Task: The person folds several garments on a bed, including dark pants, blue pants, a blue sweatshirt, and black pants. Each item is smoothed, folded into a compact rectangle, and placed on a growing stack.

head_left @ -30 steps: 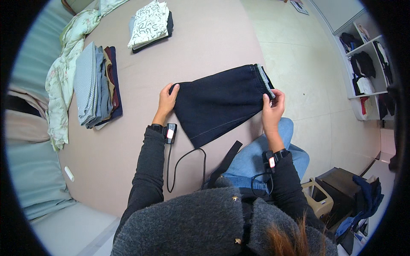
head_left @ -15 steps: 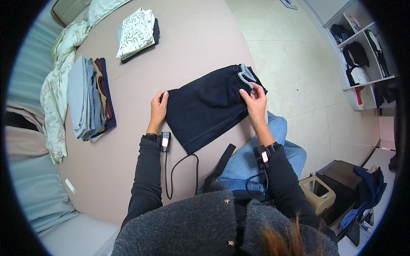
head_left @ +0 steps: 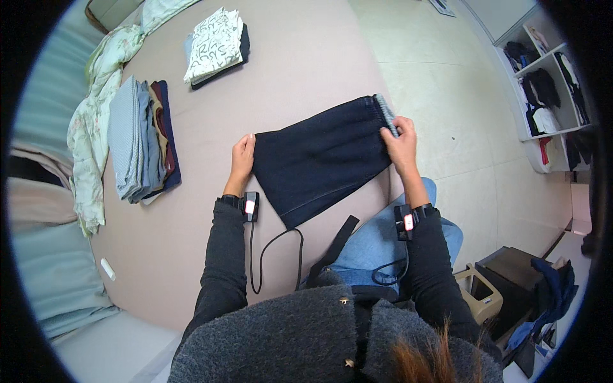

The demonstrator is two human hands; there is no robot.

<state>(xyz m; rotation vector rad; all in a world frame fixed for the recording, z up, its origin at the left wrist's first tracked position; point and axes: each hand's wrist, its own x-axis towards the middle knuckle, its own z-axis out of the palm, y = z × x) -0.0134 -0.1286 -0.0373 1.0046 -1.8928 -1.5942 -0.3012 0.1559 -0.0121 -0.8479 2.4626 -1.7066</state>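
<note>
A dark navy garment lies flat on the beige bed surface, its grey-lined waistband at the right end. My left hand pinches the garment's left corner. My right hand grips the waistband edge at the right. Both wrists carry small black devices with lit red-white faces, and a black cable hangs from the left one.
A stack of folded blue, grey and maroon clothes lies to the left. A folded white patterned garment sits at the back. Pale green floral fabric runs along the bed's left edge. Shelves with clothes stand at right, a tan bin below.
My right hand has carried the waistband end back out to the right, spreading the garment wider. My left hand stayed at the left corner.
</note>
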